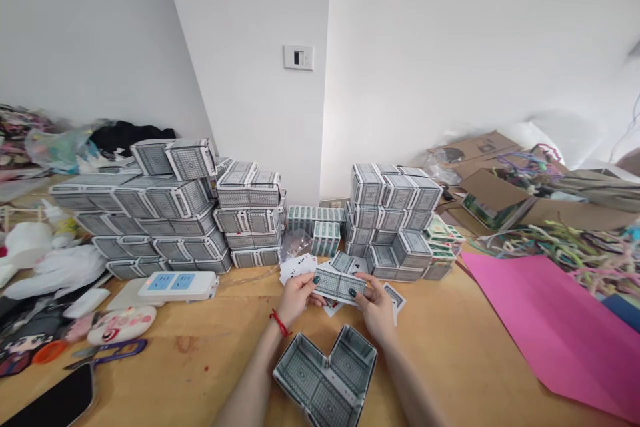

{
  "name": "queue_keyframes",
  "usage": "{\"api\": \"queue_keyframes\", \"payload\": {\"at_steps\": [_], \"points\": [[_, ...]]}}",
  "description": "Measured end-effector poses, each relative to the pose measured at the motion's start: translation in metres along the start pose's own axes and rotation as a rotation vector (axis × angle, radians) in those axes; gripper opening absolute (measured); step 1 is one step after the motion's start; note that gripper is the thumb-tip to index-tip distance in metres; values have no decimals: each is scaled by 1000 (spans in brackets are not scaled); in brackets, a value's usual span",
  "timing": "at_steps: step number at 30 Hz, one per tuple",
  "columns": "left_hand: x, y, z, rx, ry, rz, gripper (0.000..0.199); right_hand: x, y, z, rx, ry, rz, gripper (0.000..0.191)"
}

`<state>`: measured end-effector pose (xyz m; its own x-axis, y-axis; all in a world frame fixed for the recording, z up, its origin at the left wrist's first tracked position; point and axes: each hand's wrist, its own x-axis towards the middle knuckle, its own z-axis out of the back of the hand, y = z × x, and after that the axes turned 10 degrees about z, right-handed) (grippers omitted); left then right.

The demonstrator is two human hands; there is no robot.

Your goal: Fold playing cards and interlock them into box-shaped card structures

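Between my two hands are grey-backed playing cards (340,285), laid end to end as a strip with the backs facing up. My left hand (296,299), with a red cord at the wrist, pinches the left end. The right end is gripped by my right hand (375,303), thumb on top. Just beyond and under them lie loose playing cards (299,267), some face up. Closer to me, between my forearms, sits an open heart-shaped box (303,368) made of the same cards. I cannot tell whether the held cards are joined or folded.
Stacked card-built blocks stand at the left (187,227) and the right (393,213). Green card packs (326,238) stand between them. A power strip (179,285), scissors (120,351) and a phone (55,403) lie left. Pink paper (545,320) and a cardboard box (500,197) are right.
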<state>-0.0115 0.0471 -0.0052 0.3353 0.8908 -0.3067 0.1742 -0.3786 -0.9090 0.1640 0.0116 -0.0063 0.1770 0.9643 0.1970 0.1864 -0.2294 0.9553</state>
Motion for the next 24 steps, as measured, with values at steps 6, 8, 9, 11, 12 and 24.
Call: {"api": "queue_keyframes", "payload": {"at_steps": [6, 8, 9, 11, 12, 24], "points": [[-1, -1, -1, 12, -1, 3, 25, 0, 1, 0, 28, 0, 4, 39], [-2, -1, -2, 12, 0, 7, 28, 0, 1, 0, 26, -6, 6, 39], [-2, -1, -2, 13, 0, 9, 29, 0, 1, 0, 23, -9, 8, 39], [-2, -2, -2, 11, -1, 11, 30, 0, 1, -1, 19, -14, 11, 38], [-2, -2, -2, 9, -3, 12, 30, 0, 1, -1, 19, -16, 13, 38], [-5, -4, -4, 34, -73, -26, 25, 0, 1, 1, -36, 30, 19, 41]]}}
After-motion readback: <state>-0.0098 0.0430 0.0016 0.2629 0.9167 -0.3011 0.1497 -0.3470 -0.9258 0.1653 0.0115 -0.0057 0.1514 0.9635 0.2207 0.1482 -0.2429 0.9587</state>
